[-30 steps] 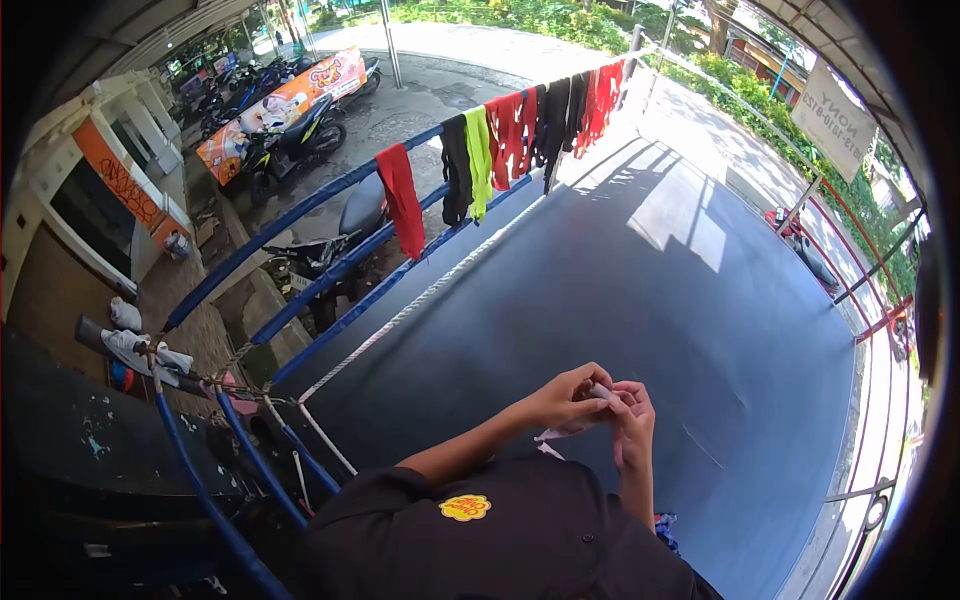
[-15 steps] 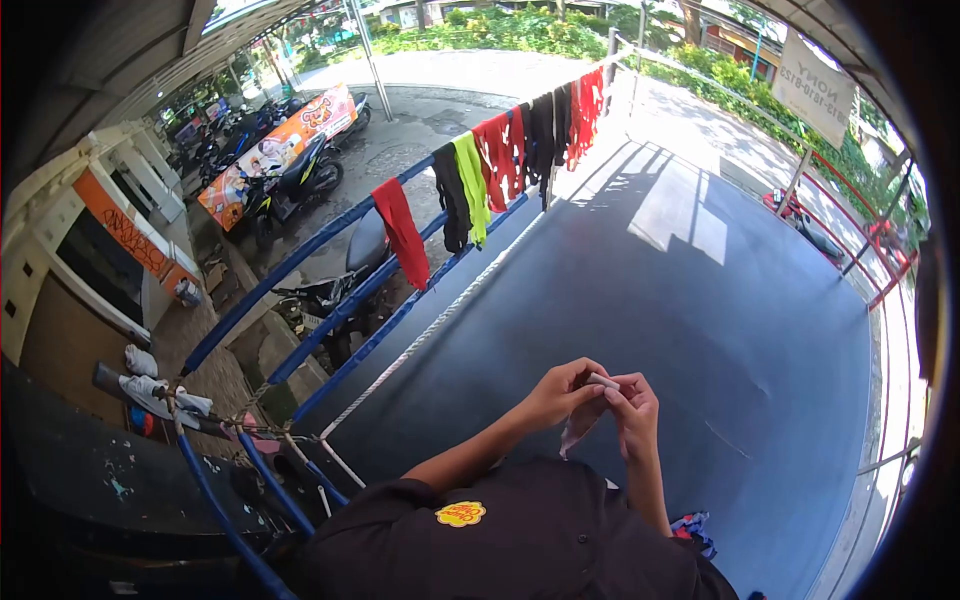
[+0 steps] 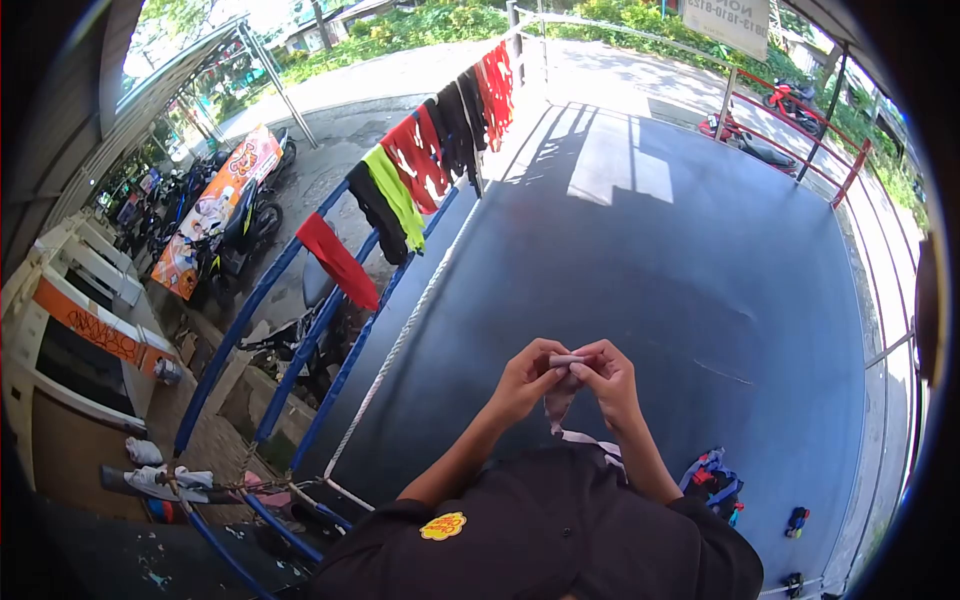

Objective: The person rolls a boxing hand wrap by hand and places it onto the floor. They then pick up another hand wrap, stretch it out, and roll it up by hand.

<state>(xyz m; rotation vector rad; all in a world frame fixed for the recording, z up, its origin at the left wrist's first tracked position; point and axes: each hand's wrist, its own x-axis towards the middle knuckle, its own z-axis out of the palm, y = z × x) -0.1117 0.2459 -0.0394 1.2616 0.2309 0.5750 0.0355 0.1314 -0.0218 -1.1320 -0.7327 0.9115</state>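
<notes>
Both hands meet in front of the chest, over the dark mat. Between them is a small roll of pale pinkish cloth strip [image 3: 566, 360]. My left hand [image 3: 527, 380] pinches one end of the roll with thumb and fingers. The other end is gripped by my right hand [image 3: 609, 380], its thumb near the roll's underside. A loose tail of the strip [image 3: 559, 405] hangs below the roll and trails back toward the dark shirt.
Blue-covered ropes [image 3: 322, 325] run along the left, with red, black and yellow-green cloths [image 3: 397, 200] hanging over them. A white rope [image 3: 410, 320] edges the mat [image 3: 640, 300]. At the lower right lie a colourful bundle [image 3: 712, 483] and a small dark item [image 3: 797, 522].
The view has swung, bringing the bundle at the lower right further into sight. Both hands have stayed on the roll, which now lies nearly level between them.
</notes>
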